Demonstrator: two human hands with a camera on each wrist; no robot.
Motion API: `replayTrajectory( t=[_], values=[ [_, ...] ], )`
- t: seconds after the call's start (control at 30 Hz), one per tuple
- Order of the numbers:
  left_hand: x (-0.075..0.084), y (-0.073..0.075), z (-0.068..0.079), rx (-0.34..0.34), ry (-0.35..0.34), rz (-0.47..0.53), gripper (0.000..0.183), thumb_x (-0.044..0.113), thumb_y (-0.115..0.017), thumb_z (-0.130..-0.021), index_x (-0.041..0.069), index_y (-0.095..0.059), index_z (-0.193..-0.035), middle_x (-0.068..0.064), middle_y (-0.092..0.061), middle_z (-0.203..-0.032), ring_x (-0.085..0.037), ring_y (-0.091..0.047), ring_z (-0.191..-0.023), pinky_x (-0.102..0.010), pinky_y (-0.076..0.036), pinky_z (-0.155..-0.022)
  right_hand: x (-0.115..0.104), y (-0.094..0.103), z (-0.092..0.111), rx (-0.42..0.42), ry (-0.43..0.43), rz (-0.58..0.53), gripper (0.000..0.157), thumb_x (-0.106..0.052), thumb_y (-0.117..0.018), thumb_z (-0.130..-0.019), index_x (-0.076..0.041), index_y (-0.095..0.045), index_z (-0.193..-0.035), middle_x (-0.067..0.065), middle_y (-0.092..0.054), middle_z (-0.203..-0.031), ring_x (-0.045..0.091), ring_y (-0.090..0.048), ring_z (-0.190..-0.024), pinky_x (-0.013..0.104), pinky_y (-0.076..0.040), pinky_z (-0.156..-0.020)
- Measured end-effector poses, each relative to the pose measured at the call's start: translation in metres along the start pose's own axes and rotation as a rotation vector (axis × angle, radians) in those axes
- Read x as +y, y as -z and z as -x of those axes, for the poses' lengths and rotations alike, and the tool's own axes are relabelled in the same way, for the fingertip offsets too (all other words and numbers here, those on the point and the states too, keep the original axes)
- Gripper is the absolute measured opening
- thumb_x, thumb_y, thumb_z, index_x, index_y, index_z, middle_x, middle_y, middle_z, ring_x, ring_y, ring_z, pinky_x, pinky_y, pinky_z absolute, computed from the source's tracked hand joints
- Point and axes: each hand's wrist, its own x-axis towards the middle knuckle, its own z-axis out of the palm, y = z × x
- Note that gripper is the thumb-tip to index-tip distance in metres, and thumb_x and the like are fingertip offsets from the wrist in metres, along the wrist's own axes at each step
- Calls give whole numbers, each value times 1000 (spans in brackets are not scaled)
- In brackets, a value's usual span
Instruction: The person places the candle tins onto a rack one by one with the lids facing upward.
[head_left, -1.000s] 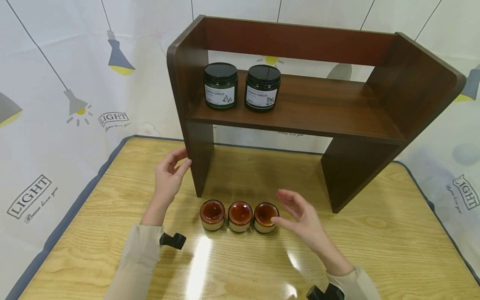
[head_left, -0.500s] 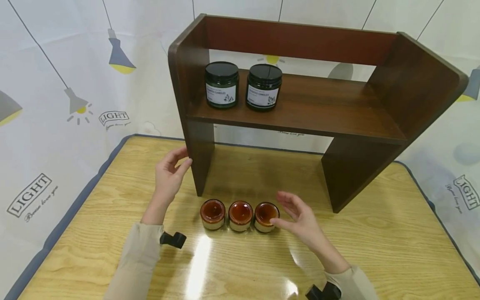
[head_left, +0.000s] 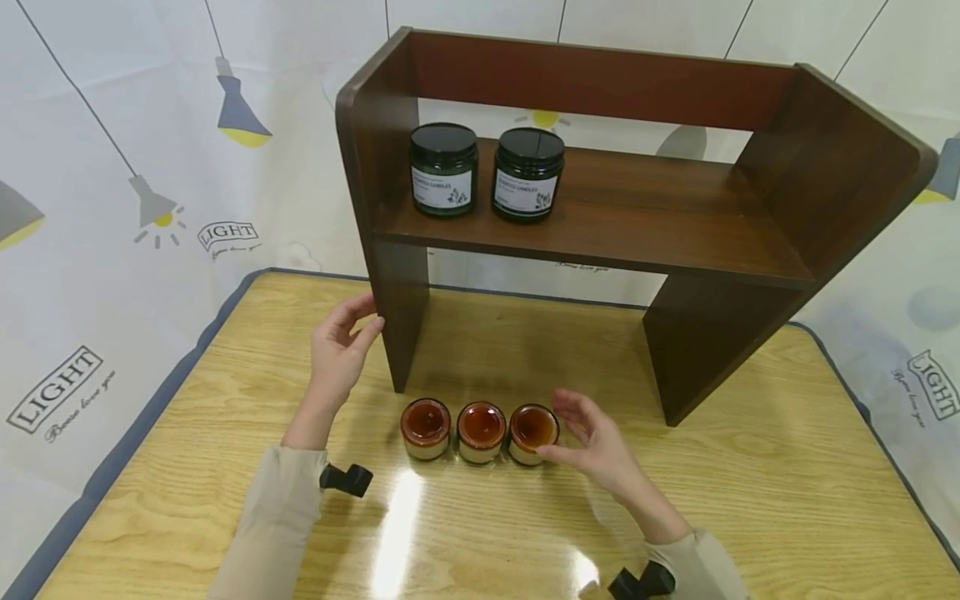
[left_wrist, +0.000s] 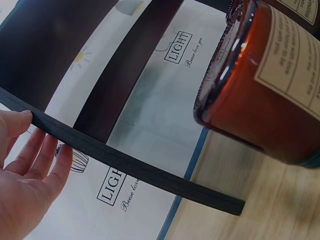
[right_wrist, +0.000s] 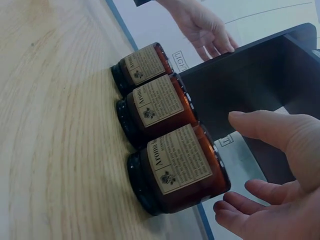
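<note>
Three amber glass candle jars stand in a row on the table: the left jar [head_left: 425,429], the middle jar [head_left: 482,432] and the right jar [head_left: 533,433]. In the right wrist view, the nearest jar [right_wrist: 180,170] shows a tan label and a dark end against the table. My right hand [head_left: 600,446] is spread beside the right jar, thumb in front and fingers behind, not closed round it. Against the outer side of the left panel of a dark wooden shelf [head_left: 600,250] rests my left hand [head_left: 337,354], its thumb tip at the panel's front edge.
Two dark green candle jars, a left one [head_left: 442,171] and a right one [head_left: 527,175], stand on the shelf board's left half. The shelf's right panel [head_left: 705,350] reaches down to the wooden table [head_left: 780,467]. A printed cloth [head_left: 150,167] hangs behind.
My right hand has shifted slightly left and toward the front, closer around the right jar. The left hand stays at the shelf, and the jars have not moved.
</note>
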Motion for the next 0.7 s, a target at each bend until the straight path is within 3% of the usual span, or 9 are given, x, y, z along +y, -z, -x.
replayTrajectory(
  t=[0.43, 0.7],
  values=[
    [-1, 0, 0, -1, 0, 2, 25, -20, -55, -82, -14, -60, -106, 8, -66, -95, -9, -59, -93, -19, -51, -79, 18, -5, -1, -64, -10, 21, 77, 4, -77, -71, 14, -33, -134, 30, -42, -133, 43, -41, -123, 48, -31, -105],
    [-2, 0, 0, 1, 0, 13, 34, -20, -55, -81, 3, -66, -104, 7, -66, -95, -10, -60, -93, -20, -52, -79, 24, -10, -3, -67, -29, -11, 77, 7, -76, -71, 14, -33, -134, 31, -44, -130, 43, -43, -121, 46, -35, -103]
  ],
)
